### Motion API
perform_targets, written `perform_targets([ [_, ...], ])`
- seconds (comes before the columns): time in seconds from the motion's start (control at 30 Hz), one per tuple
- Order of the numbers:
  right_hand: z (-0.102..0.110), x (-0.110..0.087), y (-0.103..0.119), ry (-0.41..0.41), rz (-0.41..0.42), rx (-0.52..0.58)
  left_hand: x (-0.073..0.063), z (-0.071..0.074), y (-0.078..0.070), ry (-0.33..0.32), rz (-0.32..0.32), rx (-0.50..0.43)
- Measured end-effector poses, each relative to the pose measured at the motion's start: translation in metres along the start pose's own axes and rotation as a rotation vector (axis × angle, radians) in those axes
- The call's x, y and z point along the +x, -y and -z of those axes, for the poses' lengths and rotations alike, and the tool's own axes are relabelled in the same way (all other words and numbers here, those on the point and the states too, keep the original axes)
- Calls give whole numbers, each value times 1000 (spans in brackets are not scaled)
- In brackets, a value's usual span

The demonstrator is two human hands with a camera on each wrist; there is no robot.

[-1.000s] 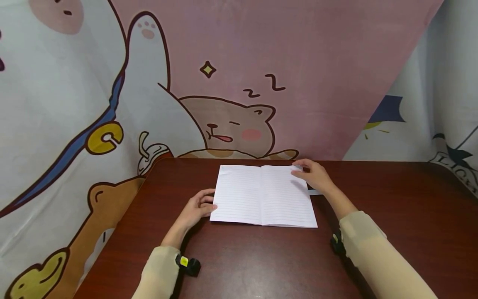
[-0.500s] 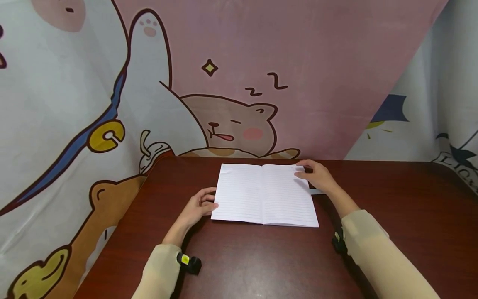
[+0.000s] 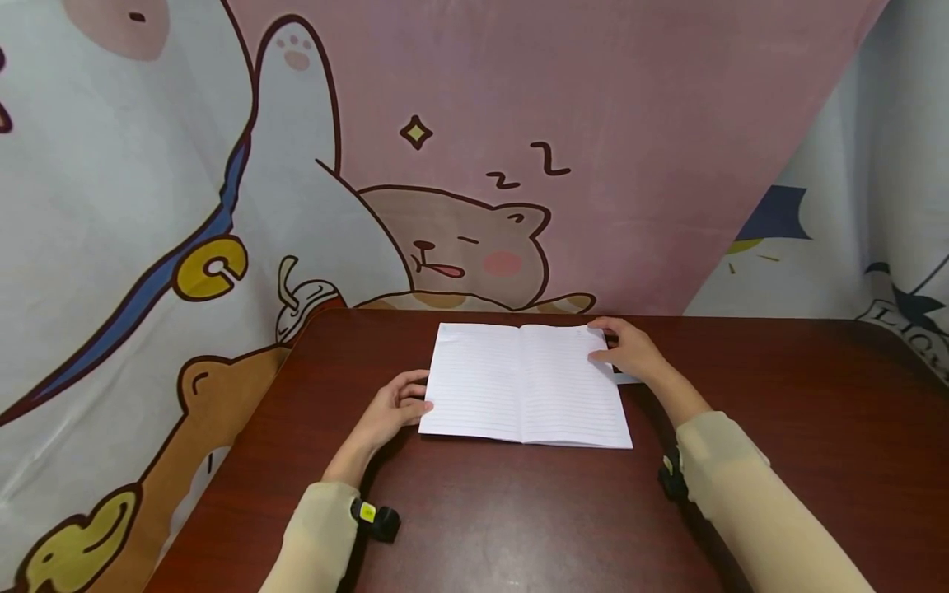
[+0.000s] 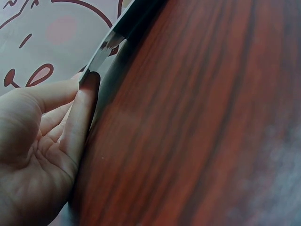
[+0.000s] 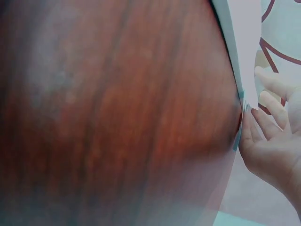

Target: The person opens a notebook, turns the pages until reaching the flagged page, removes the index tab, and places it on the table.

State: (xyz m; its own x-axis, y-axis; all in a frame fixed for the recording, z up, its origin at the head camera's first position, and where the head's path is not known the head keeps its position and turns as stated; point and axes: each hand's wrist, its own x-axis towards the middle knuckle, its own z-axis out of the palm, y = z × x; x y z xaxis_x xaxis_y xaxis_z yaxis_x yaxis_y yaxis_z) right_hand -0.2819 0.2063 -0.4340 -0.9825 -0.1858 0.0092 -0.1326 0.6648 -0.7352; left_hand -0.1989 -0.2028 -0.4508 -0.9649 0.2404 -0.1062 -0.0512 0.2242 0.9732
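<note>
An open notebook (image 3: 519, 387) with white lined pages lies on the dark wooden table in the head view. My left hand (image 3: 393, 410) grips its left edge, thumb on the page and fingers underneath. The left wrist view shows the thumb and fingers (image 4: 84, 108) on either side of that edge, which stands slightly off the tabletop. At the upper right corner my right hand (image 3: 626, 350) holds the pages, its thumb over the paper and its index finger at the top edge. In the right wrist view, fingertips (image 5: 263, 125) meet the page edge; part of their contact is hidden.
A pale strip (image 3: 626, 379) sticks out from beneath the notebook's right side. The reddish-brown table (image 3: 474, 519) extends around it. Behind hangs a pink and white cartoon-printed cloth (image 3: 630, 165). A small black camera (image 3: 381, 523) sits on the left wrist.
My right hand's thumb has slid slightly right, toward the page's edge. The left hand and the notebook hold nearly still; the head view has shifted a little.
</note>
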Motion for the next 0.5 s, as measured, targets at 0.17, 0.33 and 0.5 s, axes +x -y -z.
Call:
perform_targets([
  [0.17,-1,0,3,-31,-16,-25,0,0,0,0,-1,0],
  [0.33,0,-1,6,-84,14,12,0,1,1,-1,3,5],
  [0.5,1,-2,8,-130,58,58,0,1,1,-1,3,7],
])
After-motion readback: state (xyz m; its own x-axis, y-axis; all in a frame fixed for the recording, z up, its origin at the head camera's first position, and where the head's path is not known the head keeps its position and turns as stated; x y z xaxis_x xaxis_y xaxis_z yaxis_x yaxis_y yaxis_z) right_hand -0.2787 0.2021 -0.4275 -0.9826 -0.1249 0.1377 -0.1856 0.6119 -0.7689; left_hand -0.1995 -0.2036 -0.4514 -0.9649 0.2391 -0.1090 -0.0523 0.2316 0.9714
